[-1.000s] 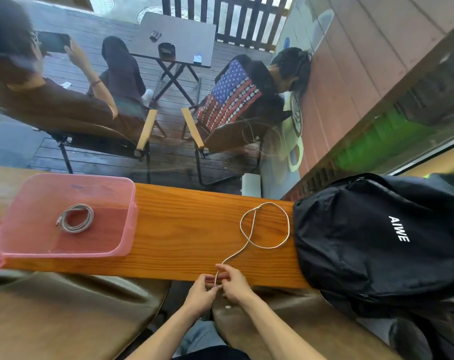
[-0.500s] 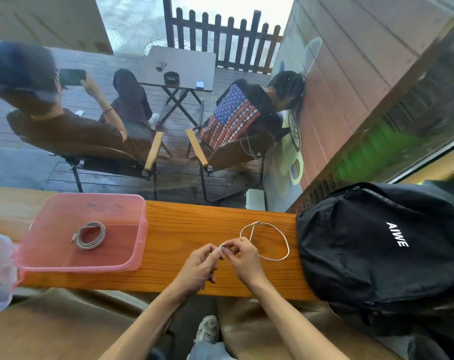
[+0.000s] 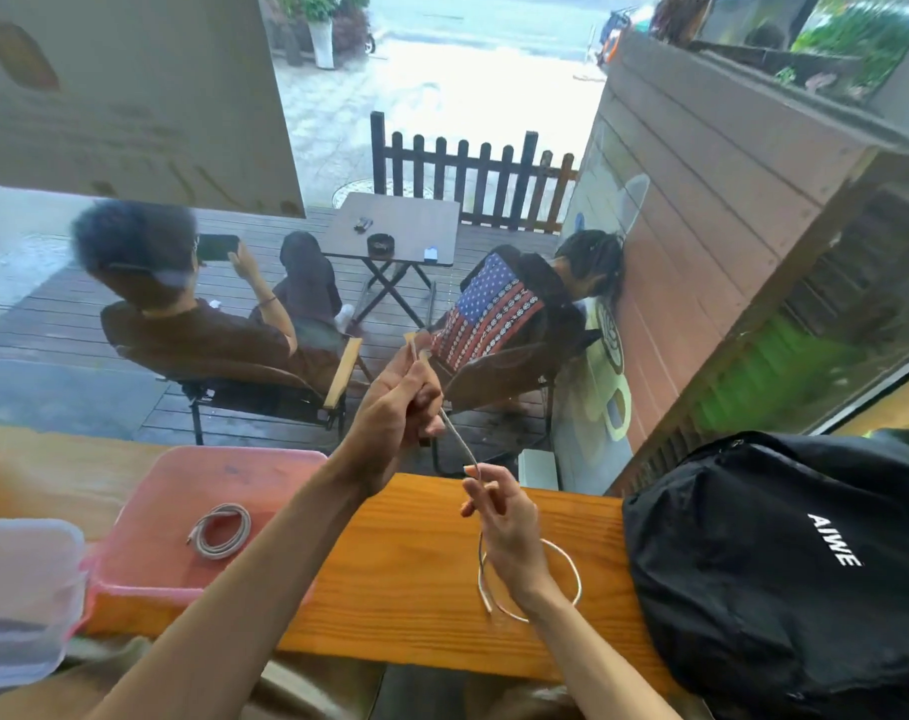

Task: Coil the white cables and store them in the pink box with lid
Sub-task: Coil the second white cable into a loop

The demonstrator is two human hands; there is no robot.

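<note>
Currently: wooden surface (image 3: 390,579) carries black backpack (image 3: 785,563) right, pink box (image 3: 146,579) left, one coiled cable (image 3: 221,530) inside. Left hand (image 3: 395,413) raised, grip pinching white cable (image 3: 457,439); stretch slants down-right to right hand (image 3: 504,522) fingers pinching it; remainder loops flat on the surface.

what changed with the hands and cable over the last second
The left hand rose off the table edge, lifting one end of the white cable; the right hand pinches it lower down, and the loop on the wood has tightened. The coiled cable in the pink box and the backpack stayed put.
</note>
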